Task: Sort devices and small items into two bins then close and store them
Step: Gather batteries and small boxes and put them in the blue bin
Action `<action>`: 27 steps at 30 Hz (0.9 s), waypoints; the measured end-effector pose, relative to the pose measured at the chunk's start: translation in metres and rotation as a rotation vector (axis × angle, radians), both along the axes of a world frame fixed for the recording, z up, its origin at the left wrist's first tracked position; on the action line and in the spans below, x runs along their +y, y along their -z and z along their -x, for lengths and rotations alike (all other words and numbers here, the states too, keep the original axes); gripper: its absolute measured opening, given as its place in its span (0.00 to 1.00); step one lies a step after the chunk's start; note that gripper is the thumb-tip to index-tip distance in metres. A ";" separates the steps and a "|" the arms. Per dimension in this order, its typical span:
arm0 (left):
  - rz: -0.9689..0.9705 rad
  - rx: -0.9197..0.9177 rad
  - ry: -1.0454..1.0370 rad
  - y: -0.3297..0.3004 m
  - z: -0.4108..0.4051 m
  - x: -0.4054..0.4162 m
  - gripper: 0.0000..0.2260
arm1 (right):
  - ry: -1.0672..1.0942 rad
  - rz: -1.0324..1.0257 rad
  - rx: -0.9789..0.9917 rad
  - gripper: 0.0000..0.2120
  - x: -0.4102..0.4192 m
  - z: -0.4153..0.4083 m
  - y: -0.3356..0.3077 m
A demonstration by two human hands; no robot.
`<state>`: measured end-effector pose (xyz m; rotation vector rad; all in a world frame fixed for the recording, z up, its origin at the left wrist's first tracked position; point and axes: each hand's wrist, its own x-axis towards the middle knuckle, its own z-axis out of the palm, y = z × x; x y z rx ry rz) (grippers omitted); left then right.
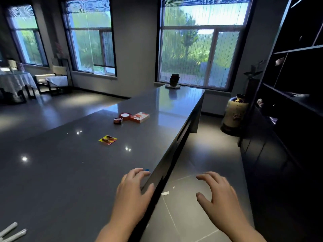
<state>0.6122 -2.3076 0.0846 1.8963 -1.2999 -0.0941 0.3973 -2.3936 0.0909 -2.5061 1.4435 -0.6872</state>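
A long glossy grey table runs away from me. My left hand rests flat on its right edge, fingers spread, holding nothing; a small blue item peeks out just beyond its fingertips. My right hand hovers open over the floor to the right of the table, empty. Farther along the table lie a yellow pack of batteries, a small dark red item, a red tape roll and an orange-and-white box. No bins are in view.
Grey rolled items lie at the table's near left corner. A dark ornament on a plate stands at the far end. A dark shelving unit lines the right wall, with a large vase on the floor. White scraps lie on the tiles.
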 end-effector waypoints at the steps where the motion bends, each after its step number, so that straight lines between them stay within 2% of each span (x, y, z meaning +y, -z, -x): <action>1: -0.005 0.011 -0.014 0.002 -0.003 -0.014 0.14 | -0.031 -0.005 0.003 0.18 -0.018 -0.007 0.000; 7: -0.051 0.014 -0.183 0.026 -0.056 -0.091 0.13 | -0.253 -0.054 -0.014 0.18 -0.116 -0.072 0.015; 18: 0.014 0.066 -0.313 0.025 -0.184 -0.247 0.13 | -0.385 -0.045 0.017 0.21 -0.290 -0.224 0.015; 22: -0.035 0.066 -0.347 0.028 -0.211 -0.275 0.12 | -0.439 -0.100 0.043 0.21 -0.330 -0.261 0.033; 27: -0.060 0.099 -0.480 0.045 -0.246 -0.300 0.12 | -0.491 -0.154 0.071 0.25 -0.391 -0.312 0.056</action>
